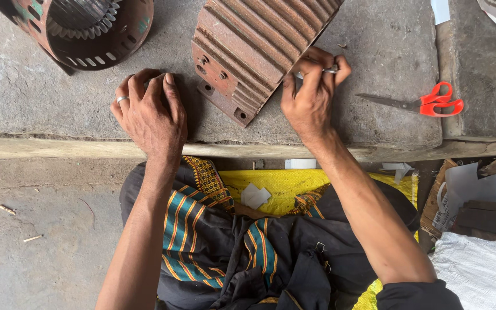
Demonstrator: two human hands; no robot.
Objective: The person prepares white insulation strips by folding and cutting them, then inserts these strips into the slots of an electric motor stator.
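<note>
Ribbed casing [254,46] on stone slab [374,115] | right hand [310,97] at casing's right edge, pinching small metal piece [329,70] | left hand [150,109] left of casing, fingers curled, empty | scissors [426,103] right of casing

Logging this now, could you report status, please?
Left hand flat on slab, empty. Right hand pinching small metal piece against ribbed housing. Nothing obstructing.

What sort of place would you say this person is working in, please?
Probably an informal motor repair workshop, with work done seated at a low stone slab. Signs: a rusty ribbed motor casing by the right hand, a round stator housing, and red-handled scissors.
</note>
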